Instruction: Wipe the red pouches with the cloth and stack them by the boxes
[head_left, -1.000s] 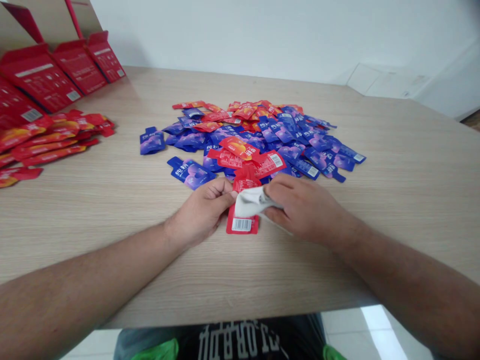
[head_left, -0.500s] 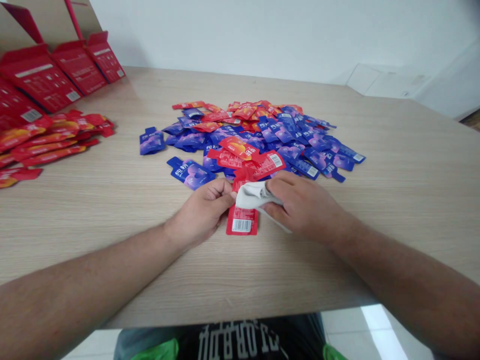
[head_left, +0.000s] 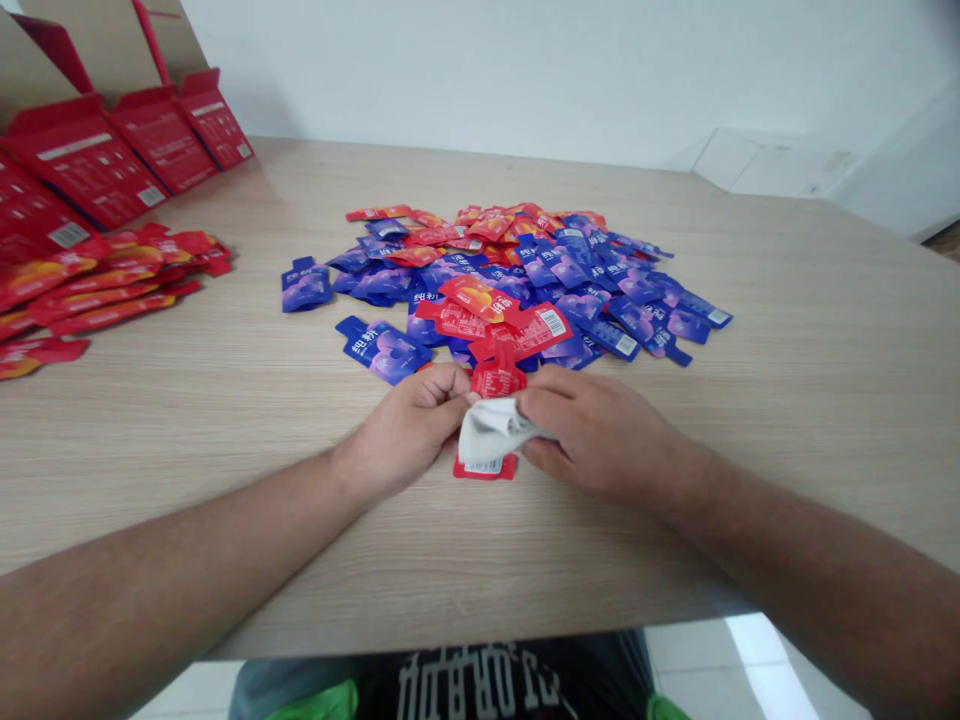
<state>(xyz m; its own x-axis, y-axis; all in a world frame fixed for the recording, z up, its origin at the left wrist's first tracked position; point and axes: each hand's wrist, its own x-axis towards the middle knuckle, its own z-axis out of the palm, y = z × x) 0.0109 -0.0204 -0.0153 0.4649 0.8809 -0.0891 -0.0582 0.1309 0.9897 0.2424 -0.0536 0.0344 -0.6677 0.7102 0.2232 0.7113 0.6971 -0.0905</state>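
A red sachet (head_left: pixel 501 379) with its barcode side up lies in front of the pile, between my hands. My left hand (head_left: pixel 412 425) pinches its left edge. In my right hand (head_left: pixel 600 430) is a bunched white cloth (head_left: pixel 491 430), which covers the middle of the sachet and part of its barcode. Just beyond my hands, other red sachets (head_left: pixel 536 330) rest on a mixed pile with purple-blue sachets (head_left: pixel 585 300). One blue sachet (head_left: pixel 384 348) lies flat beyond my left hand.
Open red boxes (head_left: pixel 90 165) stand at the back left of the wooden table (head_left: pixel 795 400). Before them lies a stack of red-orange sachets (head_left: pixel 112 280). A single blue sachet (head_left: pixel 306 285) sits left of the pile. A white wall (head_left: pixel 487 70) rises behind.
My right hand has moved the cloth down along the red sachet, towards me and slightly left. The sachet's upper part now shows, and its barcode is partly covered. My left hand has hardly moved.
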